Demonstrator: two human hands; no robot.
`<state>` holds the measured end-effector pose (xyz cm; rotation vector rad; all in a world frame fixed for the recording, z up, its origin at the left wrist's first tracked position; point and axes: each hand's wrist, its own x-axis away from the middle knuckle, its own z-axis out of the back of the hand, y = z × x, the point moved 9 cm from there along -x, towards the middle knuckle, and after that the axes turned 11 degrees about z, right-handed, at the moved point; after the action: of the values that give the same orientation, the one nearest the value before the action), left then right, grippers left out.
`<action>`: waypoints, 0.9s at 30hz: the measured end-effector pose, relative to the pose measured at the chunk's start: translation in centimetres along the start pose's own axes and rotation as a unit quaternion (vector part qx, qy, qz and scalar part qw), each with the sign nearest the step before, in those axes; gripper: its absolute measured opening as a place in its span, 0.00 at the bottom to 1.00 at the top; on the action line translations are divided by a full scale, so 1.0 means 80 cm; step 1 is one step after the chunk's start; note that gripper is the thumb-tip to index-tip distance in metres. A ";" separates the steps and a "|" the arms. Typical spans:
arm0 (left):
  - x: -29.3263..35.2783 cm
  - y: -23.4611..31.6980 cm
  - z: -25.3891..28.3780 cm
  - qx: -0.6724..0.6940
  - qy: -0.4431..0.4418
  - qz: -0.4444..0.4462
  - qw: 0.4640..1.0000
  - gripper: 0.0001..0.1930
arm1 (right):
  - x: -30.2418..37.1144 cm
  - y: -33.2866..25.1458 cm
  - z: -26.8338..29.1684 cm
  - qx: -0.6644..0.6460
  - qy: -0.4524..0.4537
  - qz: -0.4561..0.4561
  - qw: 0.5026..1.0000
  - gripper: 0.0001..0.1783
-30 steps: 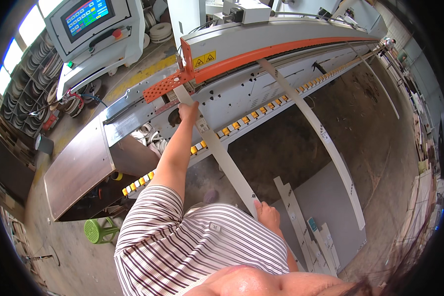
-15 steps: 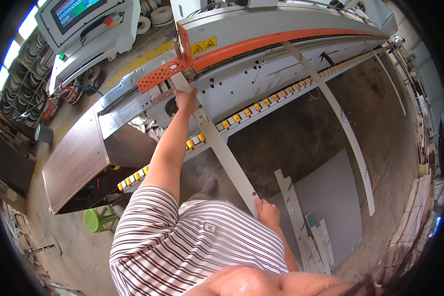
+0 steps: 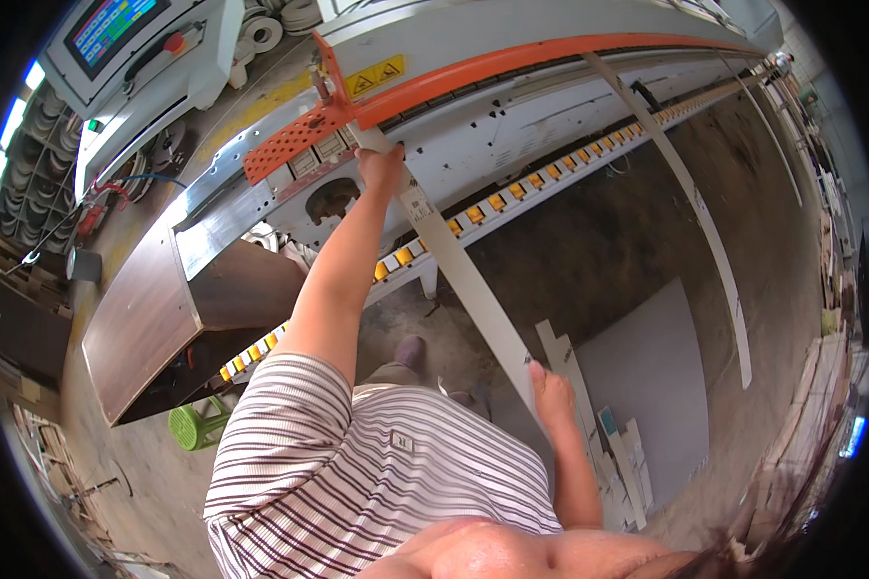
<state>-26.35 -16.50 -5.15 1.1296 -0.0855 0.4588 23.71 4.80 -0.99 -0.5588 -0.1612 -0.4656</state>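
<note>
A long, narrow pale board strip [image 3: 473,285] slants from the machine's edge back toward my body. My left hand [image 3: 380,168] is closed around its far part, right beside the orange guard [image 3: 512,77] of the long grey machine. Close to the strip's near end, my right hand [image 3: 553,398] grips its edge with the thumb on top. The strip's far tip passes under the guard next to a perforated orange plate [image 3: 290,150], so that tip is hidden. Small printed labels show on the strip's upper face.
Another long strip [image 3: 686,179] sticks out of the machine farther right. Yellow-and-white rollers [image 3: 497,203] line a rail below. A grey panel [image 3: 652,386] and narrow offcuts [image 3: 623,454] stand at my right. A control panel [image 3: 116,39], brown board box [image 3: 150,318] and green stool [image 3: 198,425] are left.
Both hands and the held strip have shifted right along the machine, past the perforated plate. The other protruding strip has also moved right and farther off.
</note>
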 end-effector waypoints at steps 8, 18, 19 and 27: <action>-0.045 -0.031 -0.159 -0.097 -0.414 -0.090 0.901 0.26 | 0.003 0.016 0.054 0.009 0.247 0.027 0.969 0.17; 0.181 -0.077 -0.038 -0.443 -0.193 -0.448 0.752 0.38 | 0.170 0.164 -0.174 -0.070 0.116 -0.214 0.967 0.23; 0.213 -0.060 -0.028 -0.498 -0.193 -0.413 0.737 0.37 | 0.194 0.189 -0.208 -0.074 0.049 -0.239 0.967 0.25; 0.172 -0.073 -0.025 -0.532 -0.155 -0.433 0.711 0.38 | 0.250 0.428 -0.361 -0.125 -0.148 -0.342 0.920 0.27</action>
<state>-11.92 -12.49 -6.89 -0.0158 -0.0825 -0.6216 58.03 7.08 -35.97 -0.8230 -0.6062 -1.0929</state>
